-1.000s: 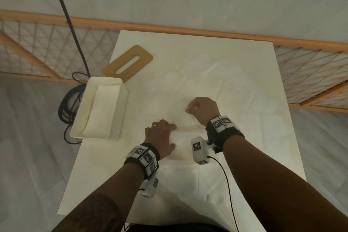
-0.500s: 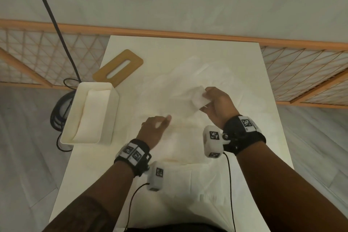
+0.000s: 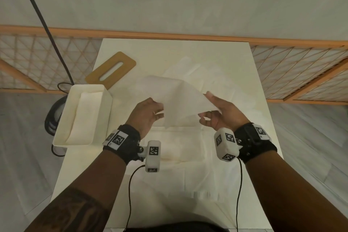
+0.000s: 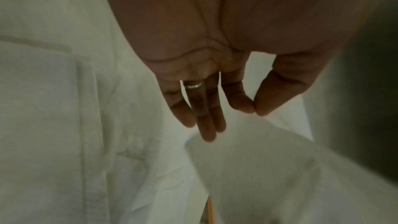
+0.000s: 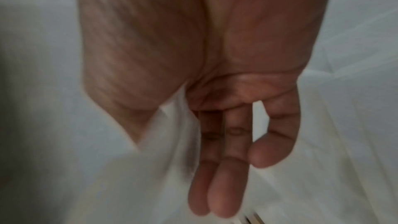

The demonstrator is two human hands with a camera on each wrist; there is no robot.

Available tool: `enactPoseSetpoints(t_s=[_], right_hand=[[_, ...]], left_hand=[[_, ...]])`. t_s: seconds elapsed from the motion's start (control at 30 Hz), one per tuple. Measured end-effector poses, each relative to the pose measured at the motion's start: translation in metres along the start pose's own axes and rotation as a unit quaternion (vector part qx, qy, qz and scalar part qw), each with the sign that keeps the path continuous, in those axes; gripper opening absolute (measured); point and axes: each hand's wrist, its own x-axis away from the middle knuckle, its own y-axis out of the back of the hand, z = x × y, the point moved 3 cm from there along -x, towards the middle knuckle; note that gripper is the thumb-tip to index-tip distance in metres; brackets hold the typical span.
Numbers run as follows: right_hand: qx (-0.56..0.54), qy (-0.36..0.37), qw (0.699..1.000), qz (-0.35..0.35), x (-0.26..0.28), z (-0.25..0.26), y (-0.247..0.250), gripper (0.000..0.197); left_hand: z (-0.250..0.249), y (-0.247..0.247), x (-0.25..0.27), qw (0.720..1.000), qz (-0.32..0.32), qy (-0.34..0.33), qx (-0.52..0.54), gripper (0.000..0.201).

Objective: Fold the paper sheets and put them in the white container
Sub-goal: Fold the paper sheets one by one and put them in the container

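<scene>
Head view: paper sheet (image 3: 177, 100) held above table (image 3: 244, 66), right of white container (image 3: 105, 111). Left hand (image 3: 146, 117) pinches sheet's left edge; right hand (image 3: 220, 113) pinches right edge. Container sits at table's left edge; wooden lid (image 3: 113, 68) just behind it.

Left wrist view: thumb and forefinger pinched together, other fingers (image 4: 206, 122) straight.

Right wrist view: sheet's edge lies between thumb and fingers (image 5: 217, 185); blurred.
</scene>
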Motion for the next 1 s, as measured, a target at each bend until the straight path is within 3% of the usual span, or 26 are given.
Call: enactPoseSetpoints(t_s=[0.07,0.1,0.2,0.27,0.33,0.4,0.47,0.6,0.7,0.83,0.93,1.0], right_hand=[[0.041,0.020,0.999,-0.007,-0.002,-0.001,-0.002,0.012],[0.037,0.022,0.999,-0.005,-0.005,-0.004,-0.002,0.011],[0.031,0.032,0.999,-0.011,-0.005,-0.010,-0.005,0.022],[0.064,0.036,0.997,-0.001,-0.003,-0.016,-0.003,0.032],[0.072,0.038,0.997,0.016,-0.003,-0.023,0.001,0.043],[0.062,0.032,0.997,0.017,-0.002,-0.029,0.004,0.047],[0.046,0.022,0.999,0.008,-0.001,-0.032,0.005,0.042],[0.076,0.036,0.995,-0.051,-0.003,-0.037,0.006,0.031],[0.080,0.020,0.995,-0.052,-0.005,-0.041,0.007,0.026],[0.052,0.001,0.996,-0.074,-0.001,-0.042,0.004,0.052],[0.049,-0.024,0.994,-0.098,0.001,-0.043,0.008,0.061],[0.091,-0.050,0.990,-0.092,0.004,-0.042,0.011,0.050]], left_hand=[[-0.002,0.001,0.004,0.998,0.029,-0.001,0.055,0.015],[-0.003,0.004,0.007,0.995,0.040,-0.001,0.090,0.013],[-0.006,0.010,0.013,0.980,0.070,0.006,0.188,0.040],[-0.009,0.009,0.019,0.979,0.072,0.007,0.191,0.043],[-0.009,0.009,0.022,0.988,0.056,0.003,0.145,0.056],[-0.006,0.016,0.021,0.998,0.015,-0.019,0.054,0.056],[-0.004,0.022,0.019,0.998,-0.006,-0.027,-0.048,0.049],[-0.001,0.036,0.017,0.982,0.007,-0.005,-0.191,0.058],[-0.001,0.039,0.020,0.976,0.025,0.021,-0.216,0.064],[0.003,0.038,0.021,0.986,0.058,0.100,-0.124,0.041],[0.010,0.051,0.017,0.974,0.066,0.119,-0.182,0.034],[0.013,0.057,0.016,0.963,0.050,0.107,-0.241,0.032]])
